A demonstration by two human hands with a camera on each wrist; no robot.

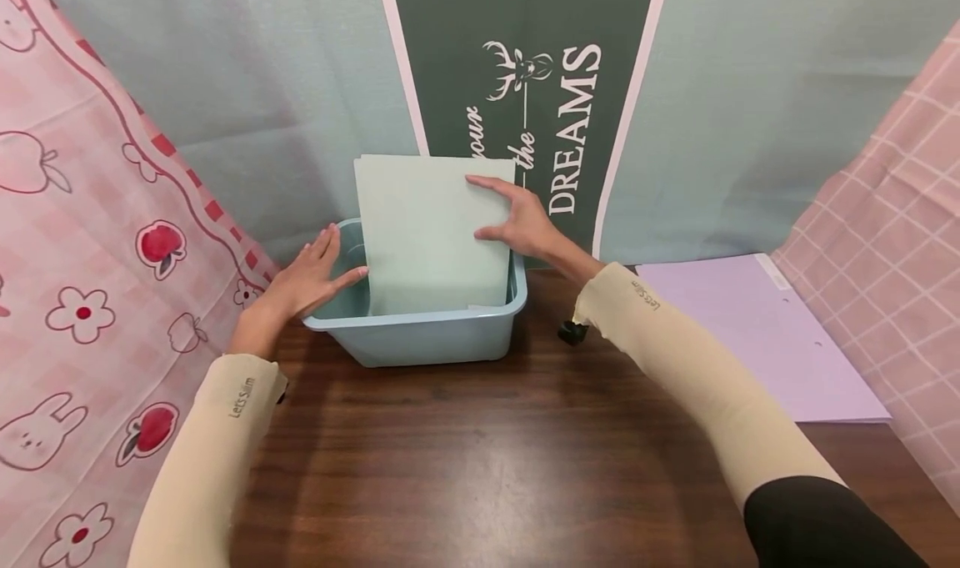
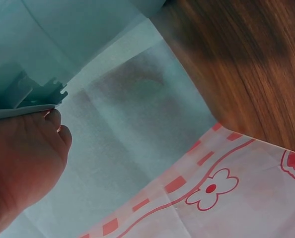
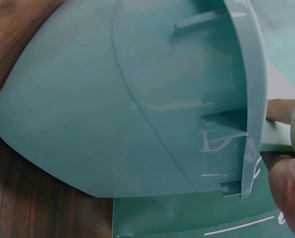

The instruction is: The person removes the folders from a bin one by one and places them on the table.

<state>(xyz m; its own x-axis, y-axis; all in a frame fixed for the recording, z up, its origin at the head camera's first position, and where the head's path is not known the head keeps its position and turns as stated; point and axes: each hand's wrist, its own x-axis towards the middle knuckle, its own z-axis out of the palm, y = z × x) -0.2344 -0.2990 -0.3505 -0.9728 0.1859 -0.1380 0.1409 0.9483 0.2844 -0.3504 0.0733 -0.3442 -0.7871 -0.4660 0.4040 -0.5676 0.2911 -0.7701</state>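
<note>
Pale green file folders [image 1: 431,234] stand upright in a light blue plastic bin [image 1: 420,343], rising well above its rim. A small white tab shows low on the front one. My right hand [image 1: 521,218] holds the folders by their right edge; its thumb and index finger lie over the front, and the other fingers are hidden behind. The right wrist view shows this hand [image 3: 291,163] just past the bin's rim, with the folder edge between its digits. My left hand [image 1: 303,276] is at the bin's left rim, fingers extended, thumb reaching to the folders' left edge.
Purple file folders [image 1: 757,334] lie flat on the brown wooden table [image 1: 465,468] at the right. Pink patterned cloth [image 1: 82,251] hangs at the left, pink checked cloth [image 1: 900,218] at the right. A printed grey-green curtain [image 1: 262,76] closes the back behind the bin.
</note>
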